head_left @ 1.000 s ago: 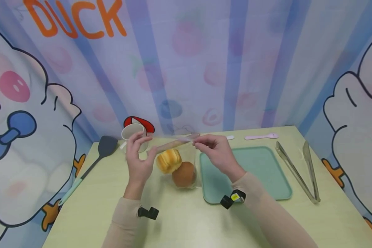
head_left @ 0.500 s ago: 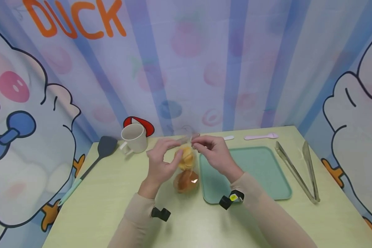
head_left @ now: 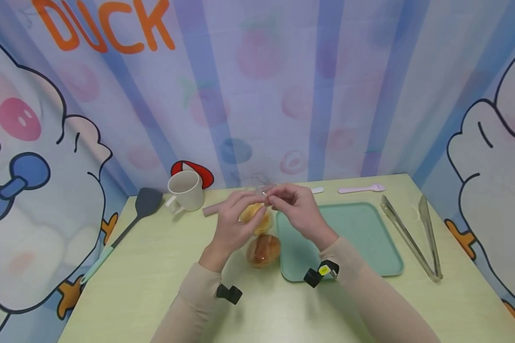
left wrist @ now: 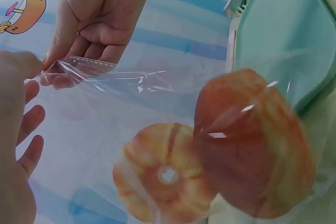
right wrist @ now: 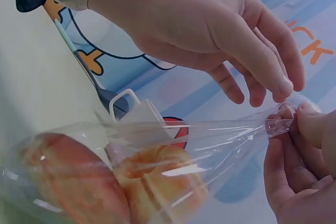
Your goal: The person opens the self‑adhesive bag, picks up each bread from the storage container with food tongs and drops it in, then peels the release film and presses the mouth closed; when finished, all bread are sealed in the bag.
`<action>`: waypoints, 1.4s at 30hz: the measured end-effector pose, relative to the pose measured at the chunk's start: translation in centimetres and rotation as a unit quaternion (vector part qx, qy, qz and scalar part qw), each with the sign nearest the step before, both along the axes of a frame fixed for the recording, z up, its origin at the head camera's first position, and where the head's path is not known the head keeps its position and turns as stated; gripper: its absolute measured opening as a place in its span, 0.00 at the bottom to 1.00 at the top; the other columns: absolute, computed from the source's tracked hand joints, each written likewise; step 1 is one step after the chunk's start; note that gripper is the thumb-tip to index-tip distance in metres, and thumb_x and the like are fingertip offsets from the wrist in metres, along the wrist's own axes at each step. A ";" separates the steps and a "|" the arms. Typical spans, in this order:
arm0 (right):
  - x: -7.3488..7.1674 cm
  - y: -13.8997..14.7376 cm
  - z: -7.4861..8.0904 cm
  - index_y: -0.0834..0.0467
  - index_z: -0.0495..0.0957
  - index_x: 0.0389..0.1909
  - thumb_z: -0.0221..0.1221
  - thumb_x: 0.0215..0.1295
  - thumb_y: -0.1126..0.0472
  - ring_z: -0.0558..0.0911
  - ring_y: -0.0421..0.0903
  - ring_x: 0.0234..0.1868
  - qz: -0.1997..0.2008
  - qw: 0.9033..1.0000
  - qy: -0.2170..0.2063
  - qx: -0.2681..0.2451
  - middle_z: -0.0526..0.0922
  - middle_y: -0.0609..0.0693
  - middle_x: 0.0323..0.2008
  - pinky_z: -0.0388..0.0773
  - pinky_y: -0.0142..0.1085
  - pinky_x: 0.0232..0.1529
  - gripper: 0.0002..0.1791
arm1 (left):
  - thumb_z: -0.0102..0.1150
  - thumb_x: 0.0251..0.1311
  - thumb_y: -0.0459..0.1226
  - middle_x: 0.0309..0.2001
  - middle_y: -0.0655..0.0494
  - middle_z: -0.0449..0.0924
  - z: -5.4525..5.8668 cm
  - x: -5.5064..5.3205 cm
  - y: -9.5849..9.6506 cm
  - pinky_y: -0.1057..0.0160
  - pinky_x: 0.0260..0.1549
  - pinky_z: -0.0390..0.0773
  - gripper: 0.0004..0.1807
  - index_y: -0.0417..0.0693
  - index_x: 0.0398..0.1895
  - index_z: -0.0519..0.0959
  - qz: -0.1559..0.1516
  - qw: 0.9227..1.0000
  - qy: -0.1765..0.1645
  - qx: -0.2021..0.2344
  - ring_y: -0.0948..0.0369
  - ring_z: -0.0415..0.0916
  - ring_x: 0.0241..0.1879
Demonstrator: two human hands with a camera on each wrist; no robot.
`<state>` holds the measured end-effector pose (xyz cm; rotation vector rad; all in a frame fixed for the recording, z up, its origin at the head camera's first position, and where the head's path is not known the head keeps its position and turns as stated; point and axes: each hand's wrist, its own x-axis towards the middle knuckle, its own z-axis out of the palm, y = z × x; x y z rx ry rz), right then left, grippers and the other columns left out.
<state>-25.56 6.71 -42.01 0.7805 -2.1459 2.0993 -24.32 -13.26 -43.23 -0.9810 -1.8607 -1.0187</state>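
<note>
A clear plastic bag (right wrist: pixel 231 129) holds two breads: a smooth brown bun (head_left: pixel 263 251) and a ridged yellow bread (head_left: pixel 257 219). My right hand (head_left: pixel 298 209) pinches the gathered neck of the bag, its thumb and forefinger pressed together. Close beside it, my left hand (head_left: pixel 236 221) reaches in from the left with fingers fairly straight. In the right wrist view the left hand's fingertips (right wrist: pixel 284 87) are at the bag's neck. The bag spreads out below the hands. Whether its bottom rests on the table cannot be told.
A green tray (head_left: pixel 343 243) lies right of the bag, with metal tongs (head_left: pixel 412 238) beyond. At the back are a pink utensil (head_left: pixel 362 189), a white utensil tip (head_left: pixel 317 190), a brownish bar (head_left: pixel 212 208) and a white mug (head_left: pixel 186 192). A dark-headed spatula (head_left: pixel 148 202) lies left.
My left hand has come right to the bag's neck beside my right hand. The bag has narrowed, and the breads have turned and shifted right. My right hand has stayed nearly still.
</note>
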 end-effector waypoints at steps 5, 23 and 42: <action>-0.1 0.0 0.0 0.68 0.83 0.44 0.62 0.75 0.67 0.90 0.44 0.40 0.002 1.000 -0.016 -0.023 0.91 0.56 0.40 0.88 0.47 0.50 0.06 | 0.74 0.59 0.28 0.42 0.48 0.85 0.1 -0.2 0.3 0.58 0.43 0.85 0.12 0.41 0.47 0.89 0.018 0.999 0.027 -0.023 0.53 0.82 0.42; 0.0 0.1 0.1 0.68 0.85 0.51 0.59 0.77 0.69 0.90 0.43 0.43 0.020 1.000 0.016 0.010 0.90 0.63 0.47 0.88 0.38 0.48 0.11 | 0.77 0.57 0.31 0.43 0.49 0.89 1.4 0.1 0.9 0.59 0.29 0.80 0.15 0.43 0.48 0.91 0.097 0.988 0.111 -0.051 0.54 0.80 0.32; 0.8 -1.0 0.7 0.64 0.87 0.46 0.59 0.78 0.64 0.91 0.48 0.42 -0.033 0.993 0.067 0.093 0.90 0.57 0.44 0.88 0.37 0.45 0.09 | 0.64 0.62 0.31 0.37 0.47 0.87 1.8 0.3 1.2 0.57 0.33 0.87 0.06 0.37 0.36 0.87 0.181 0.968 0.142 -0.099 0.52 0.84 0.31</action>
